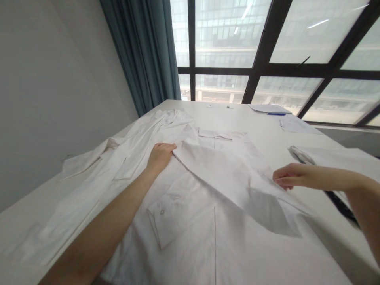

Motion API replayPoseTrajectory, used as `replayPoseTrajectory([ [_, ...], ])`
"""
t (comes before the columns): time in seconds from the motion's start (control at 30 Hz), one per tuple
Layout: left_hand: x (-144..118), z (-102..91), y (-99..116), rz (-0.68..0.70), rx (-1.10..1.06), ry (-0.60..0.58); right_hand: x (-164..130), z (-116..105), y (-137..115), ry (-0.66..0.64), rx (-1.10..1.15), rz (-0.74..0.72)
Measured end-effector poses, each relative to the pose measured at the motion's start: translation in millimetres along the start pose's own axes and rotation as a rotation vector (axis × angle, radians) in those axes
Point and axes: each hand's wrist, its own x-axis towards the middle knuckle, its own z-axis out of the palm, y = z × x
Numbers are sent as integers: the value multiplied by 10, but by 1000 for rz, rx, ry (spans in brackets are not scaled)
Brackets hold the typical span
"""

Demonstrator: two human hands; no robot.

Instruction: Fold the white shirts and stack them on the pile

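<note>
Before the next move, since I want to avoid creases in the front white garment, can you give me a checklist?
1. Left hand at the white flap's corner: ok, touching it.
2. Right hand gripping the white flap: cannot tell, its curled shape hides the contact.
3. White flap lying flat: not ok, its near right part bulges upward.
4. Cuff in sight: ok, on the front white garment, button showing.
5. Blue pen apart from the garment: ok, by the papers.
</note>
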Motion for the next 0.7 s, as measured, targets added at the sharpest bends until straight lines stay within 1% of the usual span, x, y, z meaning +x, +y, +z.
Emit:
replayPoseTrajectory([
  [0.03,0,3,-3,0,-1,-3,38,9,45,-97,13,47],
  [0.07,0,6,-6,-1,-3,-7,81,24,87,-120,25,84],
  [0.1,0,8,-7,-4,-4,-10,127,46,119,-122,29,104],
  [0.17,2,9,-7,-12,-4,-17,215,107,145,-119,-13,97],
  [0.23,3,8,-4,-23,-2,-27,283,186,117,-97,-107,92],
  [0.33,-3,3,5,-38,4,-49,328,312,32,-24,-250,123],
  [0.4,-9,-6,11,-50,10,-67,323,377,1,-21,-294,112],
  [0.53,25,-54,19,-92,30,-114,259,423,46,-81,-307,92],
  [0.6,97,-92,26,-119,46,-143,199,417,83,-109,-289,76],
  [0.7,293,-140,59,-150,79,-174,67,425,110,-111,-238,-13],
])
